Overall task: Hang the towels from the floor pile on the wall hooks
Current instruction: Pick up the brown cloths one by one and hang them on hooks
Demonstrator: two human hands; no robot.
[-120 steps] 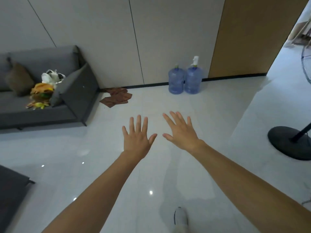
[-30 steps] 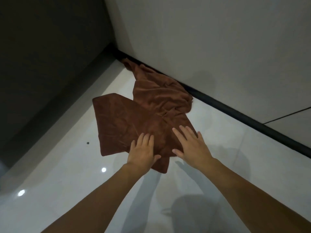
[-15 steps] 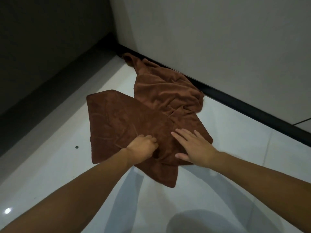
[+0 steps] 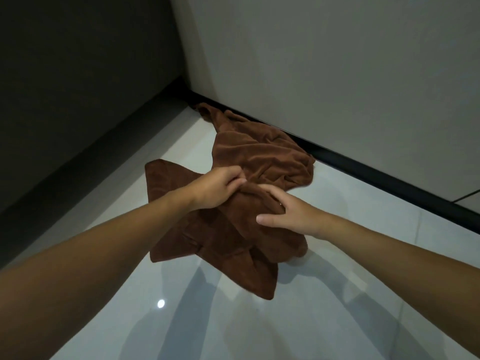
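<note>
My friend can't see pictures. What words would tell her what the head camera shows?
Two bare hands, the left hand and the right hand, grip a soft brown cloth towel bunched up on a shiny white tiled floor. A second crumpled brown towel lies behind it, against the black skirting board of a grey wall.

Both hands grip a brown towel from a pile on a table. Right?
No: the pile lies on the floor, not a table, as the head view shows. Left hand and right hand do grip the brown towel.
</note>
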